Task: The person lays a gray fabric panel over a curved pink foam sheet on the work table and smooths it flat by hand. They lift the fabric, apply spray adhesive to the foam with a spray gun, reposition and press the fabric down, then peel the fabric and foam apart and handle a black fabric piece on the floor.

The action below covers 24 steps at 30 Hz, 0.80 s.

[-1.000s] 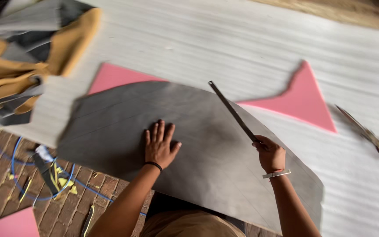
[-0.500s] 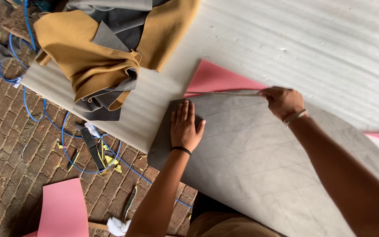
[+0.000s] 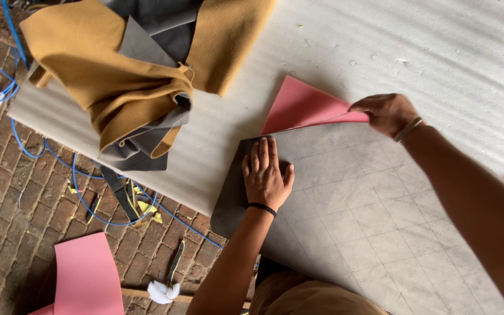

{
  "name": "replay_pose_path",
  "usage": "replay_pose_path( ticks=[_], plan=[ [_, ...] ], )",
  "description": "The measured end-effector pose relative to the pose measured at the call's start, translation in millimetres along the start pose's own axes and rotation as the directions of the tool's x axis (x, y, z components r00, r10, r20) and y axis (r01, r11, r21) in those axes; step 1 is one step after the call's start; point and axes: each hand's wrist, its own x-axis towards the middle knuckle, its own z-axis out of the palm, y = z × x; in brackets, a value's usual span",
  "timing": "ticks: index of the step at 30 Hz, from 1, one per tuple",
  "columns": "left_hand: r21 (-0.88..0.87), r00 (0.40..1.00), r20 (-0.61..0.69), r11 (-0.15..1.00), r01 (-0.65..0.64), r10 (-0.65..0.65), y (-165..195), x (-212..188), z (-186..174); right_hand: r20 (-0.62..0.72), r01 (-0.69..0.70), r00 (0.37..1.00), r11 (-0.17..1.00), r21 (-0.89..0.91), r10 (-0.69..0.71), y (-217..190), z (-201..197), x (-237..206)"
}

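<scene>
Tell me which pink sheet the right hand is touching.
The pink sheet on the table, tucked under the grey sheet; the right hand rests at its edge. The other pink sheet lies on the brick floor.

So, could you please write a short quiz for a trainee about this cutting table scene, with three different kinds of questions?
1. True or false: the left hand lies flat, palm down, on the large grey quilted fabric sheet.
2. Multiple choice: the right hand is at the far edge of the grey sheet, beside which thing?
A. a blue bucket
B. the pink foam sheet
C. a wooden box
3. Fill in: the pile of mustard-yellow and grey cloth lies on the white worktable, to the ______ of the hands in the head view.

Key: 1 true; 2 B; 3 left
</scene>
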Motion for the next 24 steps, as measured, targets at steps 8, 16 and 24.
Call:
replay_pose_path(
  ticks=[8,16,24],
  plan=[
    [0.065,1.000,0.014,0.998,0.001,-0.002,4.0,-1.9,3.9,0.260,-0.213,0.934,0.966,-0.147,0.245,11.7,-2.1,-25.3],
    [0.134,0.999,0.040,0.991,0.011,-0.016,16.9,-0.1,-3.0,-0.103,-0.047,0.994,0.989,-0.142,0.033,83.0,-19.2,-90.3],
    [-0.173,0.922,0.200,0.938,-0.301,0.333,90.6,6.8,22.8,-0.113,-0.139,0.987,0.961,-0.239,0.115,103.0,1.8,-133.1]
  ],
)
